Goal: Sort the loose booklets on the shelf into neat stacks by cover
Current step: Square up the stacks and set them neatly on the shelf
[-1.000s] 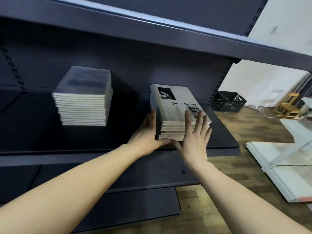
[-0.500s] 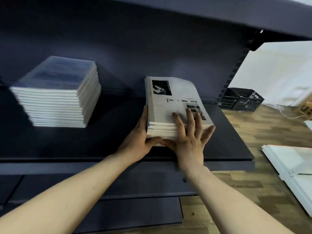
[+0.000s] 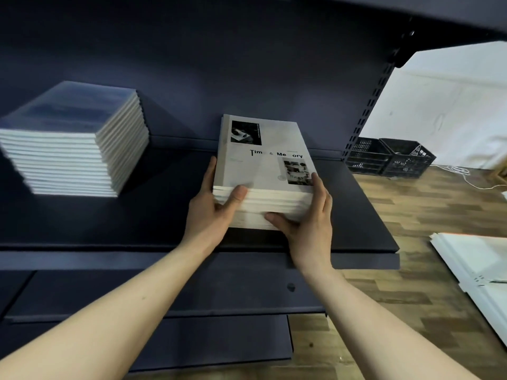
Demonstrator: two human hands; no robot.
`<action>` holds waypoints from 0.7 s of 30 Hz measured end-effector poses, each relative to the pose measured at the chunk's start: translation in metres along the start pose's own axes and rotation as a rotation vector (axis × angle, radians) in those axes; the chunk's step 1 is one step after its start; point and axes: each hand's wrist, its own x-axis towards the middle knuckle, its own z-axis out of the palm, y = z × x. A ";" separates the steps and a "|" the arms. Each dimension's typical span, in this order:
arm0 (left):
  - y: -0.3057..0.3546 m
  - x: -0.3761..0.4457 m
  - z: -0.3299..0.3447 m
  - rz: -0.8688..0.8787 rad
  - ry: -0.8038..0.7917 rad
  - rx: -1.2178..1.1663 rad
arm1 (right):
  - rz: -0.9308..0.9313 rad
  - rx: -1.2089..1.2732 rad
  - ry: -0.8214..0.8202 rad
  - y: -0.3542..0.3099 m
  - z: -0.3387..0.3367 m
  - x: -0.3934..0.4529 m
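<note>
On the dark shelf (image 3: 356,215), toward its right end, the grey-cover stack (image 3: 263,171) sits between your hands. Square it by pressing both sides inward evenly while nudging the front edges flush. Your left hand (image 3: 212,212) cups the left side, thumb curled over the top corner; your right hand (image 3: 310,218) clasps the right front corner. The blue-cover stack (image 3: 74,149) stands well apart, left.
</note>
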 end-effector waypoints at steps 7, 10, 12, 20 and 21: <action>-0.006 0.006 0.002 0.024 0.059 0.002 | 0.160 0.253 0.036 0.003 -0.002 -0.004; -0.005 0.006 0.003 0.010 0.081 0.021 | 0.195 0.257 0.061 0.003 0.000 -0.001; -0.006 0.005 0.004 0.028 0.111 0.049 | 0.215 0.237 0.082 0.005 0.003 0.002; -0.005 0.001 0.007 0.064 0.108 0.010 | 0.227 0.222 0.034 -0.001 -0.002 -0.001; -0.004 0.002 0.006 0.059 0.082 -0.008 | 0.215 0.228 0.014 -0.004 -0.003 -0.003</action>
